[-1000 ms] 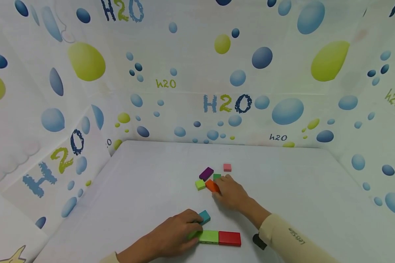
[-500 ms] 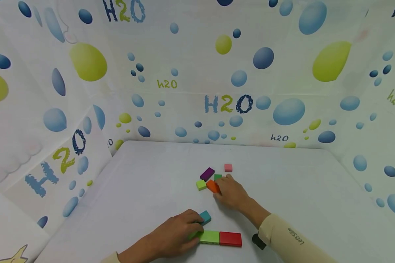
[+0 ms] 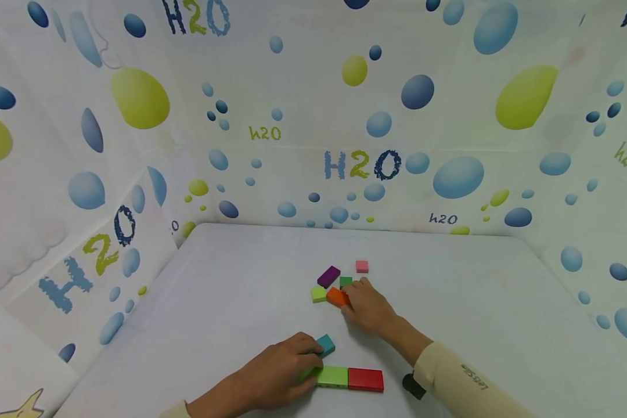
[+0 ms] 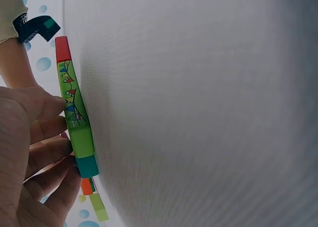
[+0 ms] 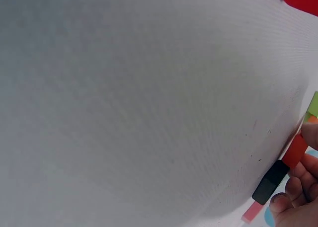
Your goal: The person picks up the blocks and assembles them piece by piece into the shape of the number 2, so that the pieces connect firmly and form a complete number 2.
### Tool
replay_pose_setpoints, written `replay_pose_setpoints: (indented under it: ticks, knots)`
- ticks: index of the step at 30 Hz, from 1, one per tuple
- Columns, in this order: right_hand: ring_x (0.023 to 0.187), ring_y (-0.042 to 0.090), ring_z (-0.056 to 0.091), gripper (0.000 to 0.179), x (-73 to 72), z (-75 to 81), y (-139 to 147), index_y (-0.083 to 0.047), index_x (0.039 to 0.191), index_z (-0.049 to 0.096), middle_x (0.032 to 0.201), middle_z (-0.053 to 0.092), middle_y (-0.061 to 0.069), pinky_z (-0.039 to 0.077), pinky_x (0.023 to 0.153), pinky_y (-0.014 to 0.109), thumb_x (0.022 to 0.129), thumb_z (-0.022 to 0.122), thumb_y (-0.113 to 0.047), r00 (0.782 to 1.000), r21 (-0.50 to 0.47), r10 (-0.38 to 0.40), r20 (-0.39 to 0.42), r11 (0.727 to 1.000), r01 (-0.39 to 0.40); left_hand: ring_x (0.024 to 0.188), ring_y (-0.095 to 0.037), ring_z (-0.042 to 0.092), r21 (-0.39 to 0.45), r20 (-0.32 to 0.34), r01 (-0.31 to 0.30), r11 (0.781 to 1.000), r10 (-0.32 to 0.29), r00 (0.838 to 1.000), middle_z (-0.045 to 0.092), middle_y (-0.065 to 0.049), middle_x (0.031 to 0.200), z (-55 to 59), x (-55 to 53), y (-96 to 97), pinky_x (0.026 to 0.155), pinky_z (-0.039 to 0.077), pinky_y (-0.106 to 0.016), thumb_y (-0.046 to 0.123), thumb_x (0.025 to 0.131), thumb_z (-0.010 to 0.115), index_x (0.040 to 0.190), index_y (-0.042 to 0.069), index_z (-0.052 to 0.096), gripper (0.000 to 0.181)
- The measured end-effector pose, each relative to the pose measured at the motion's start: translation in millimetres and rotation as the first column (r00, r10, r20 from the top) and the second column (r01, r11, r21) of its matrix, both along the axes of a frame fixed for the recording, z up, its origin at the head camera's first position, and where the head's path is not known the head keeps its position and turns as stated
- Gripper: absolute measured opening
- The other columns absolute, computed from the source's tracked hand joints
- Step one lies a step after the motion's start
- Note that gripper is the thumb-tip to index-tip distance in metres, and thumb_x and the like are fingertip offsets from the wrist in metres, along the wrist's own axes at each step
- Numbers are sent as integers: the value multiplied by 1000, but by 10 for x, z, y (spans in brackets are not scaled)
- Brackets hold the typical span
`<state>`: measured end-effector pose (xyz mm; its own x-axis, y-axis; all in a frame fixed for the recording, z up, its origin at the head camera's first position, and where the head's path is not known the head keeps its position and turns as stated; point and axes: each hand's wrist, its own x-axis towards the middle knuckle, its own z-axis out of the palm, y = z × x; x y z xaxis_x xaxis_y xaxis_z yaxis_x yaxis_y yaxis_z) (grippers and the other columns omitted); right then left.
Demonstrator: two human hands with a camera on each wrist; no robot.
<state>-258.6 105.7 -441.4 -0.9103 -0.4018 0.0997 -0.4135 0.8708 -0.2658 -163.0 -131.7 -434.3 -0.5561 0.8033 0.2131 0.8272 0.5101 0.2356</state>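
My left hand (image 3: 277, 371) lies over the near row of blocks, thumb and fingers around a light green block (image 3: 333, 377) with printed bunting (image 4: 73, 95). A red block (image 3: 366, 379) meets its right end. By the left fingertips, a teal block (image 3: 326, 346) lies slanted and partly covered. Farther out, my right hand (image 3: 368, 307) pinches an orange block (image 3: 337, 297) between thumb and fingers; it looks red-orange in the right wrist view. A lime block (image 3: 319, 295) sits just left of it. A dark green block (image 3: 346, 281) is partly hidden behind the right fingers.
Behind the right hand lie a purple block (image 3: 328, 276) and a small pink block (image 3: 362, 266). A white surface (image 3: 230, 278) carries everything. Bubble-print sheets (image 3: 303, 104) with H2O lettering rise at the back and sides. The right forearm sleeve (image 3: 465, 377) extends over the near right.
The orange block and the lime block beside it have turned slightly under the right hand, which has shifted a little to the right. The left hand and its row stay put.
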Motion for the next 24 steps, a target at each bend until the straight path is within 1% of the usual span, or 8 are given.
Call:
replay_pose_setpoints:
  ticks: [5, 10, 18, 24]
  knots:
    - [101, 18, 50, 44, 21, -11, 19, -5, 131, 62, 115, 65, 6, 54, 91, 32, 93, 73, -24, 1000, -10, 7, -8, 1000, -7, 119, -10, 57, -14, 8, -6, 1000, 6, 1000, 65, 5, 123, 7, 0, 2, 96, 54, -29, 24, 95, 70, 108, 18, 75, 15]
    - [105, 17, 51, 43, 48, -2, 46, -6, 132, 62, 120, 64, 5, 54, 95, 33, 93, 74, -21, 999, -22, 31, -14, 999, -32, 119, -11, 57, -32, 24, -17, 999, 18, 1000, 65, 5, 124, 23, -2, -1, 97, 54, -29, 25, 95, 71, 110, 18, 75, 17]
    - [104, 17, 51, 37, 112, 17, 73, -8, 127, 64, 118, 65, 3, 54, 94, 33, 92, 73, -14, 995, -16, 96, -33, 995, -96, 119, -11, 57, -27, 30, -15, 1000, 15, 999, 65, 4, 124, 29, -3, 1, 96, 54, -29, 25, 95, 71, 110, 18, 75, 17]
    - [101, 16, 50, 38, 154, -12, 78, -10, 125, 64, 114, 64, 2, 54, 91, 31, 90, 76, -12, 989, 11, 140, -38, 990, -140, 119, -11, 58, -20, 36, -16, 1000, 16, 999, 65, 4, 124, 23, -5, 7, 96, 55, -29, 24, 95, 70, 110, 18, 75, 16]
